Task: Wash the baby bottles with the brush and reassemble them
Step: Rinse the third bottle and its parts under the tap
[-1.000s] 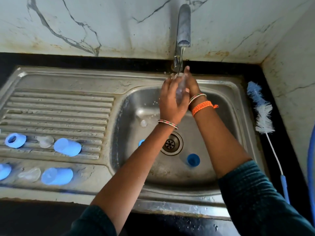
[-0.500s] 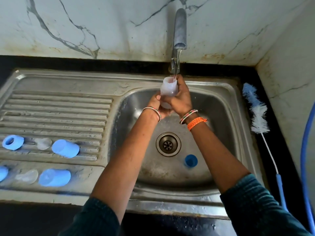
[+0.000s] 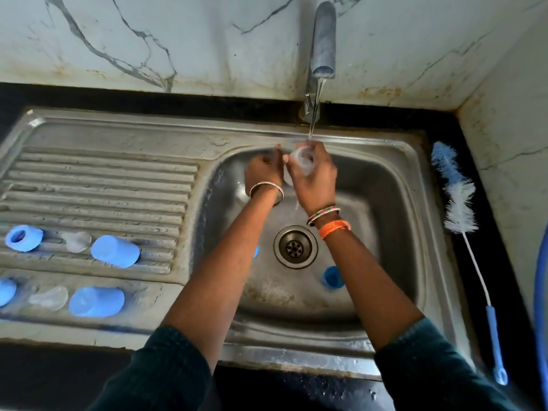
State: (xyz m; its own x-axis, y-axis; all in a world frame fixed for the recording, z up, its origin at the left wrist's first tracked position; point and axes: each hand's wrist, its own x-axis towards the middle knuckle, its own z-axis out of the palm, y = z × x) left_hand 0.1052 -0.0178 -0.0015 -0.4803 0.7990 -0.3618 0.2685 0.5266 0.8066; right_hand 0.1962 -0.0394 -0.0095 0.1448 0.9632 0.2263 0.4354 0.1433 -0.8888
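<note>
Over the sink basin [image 3: 382, 209], under the running tap [image 3: 323, 40], my right hand [image 3: 315, 179] grips a clear baby bottle [image 3: 304, 160], mouth tilted toward the water stream. My left hand [image 3: 262, 173] is beside it and touches the bottle's left side; its fingers are blurred. The bottle brush [image 3: 458, 203], blue and white bristles on a white stem with a blue handle, lies on the black counter right of the sink. Blue caps [image 3: 115, 251] [image 3: 96, 301], a blue ring [image 3: 23, 238] and clear nipples [image 3: 77, 241] [image 3: 49, 297] lie on the drainboard at the left.
A blue cap [image 3: 332, 277] lies in the basin near the drain [image 3: 295, 247], and a second blue piece [image 3: 256, 251] peeks from behind my left forearm. A blue hose [image 3: 541, 292] runs along the right edge. Marble walls close in the back and right.
Both hands with the bottle have dropped a little lower under the tap, and the bottle has tilted from upright toward me. My left hand has shifted from under the bottle to its left side.
</note>
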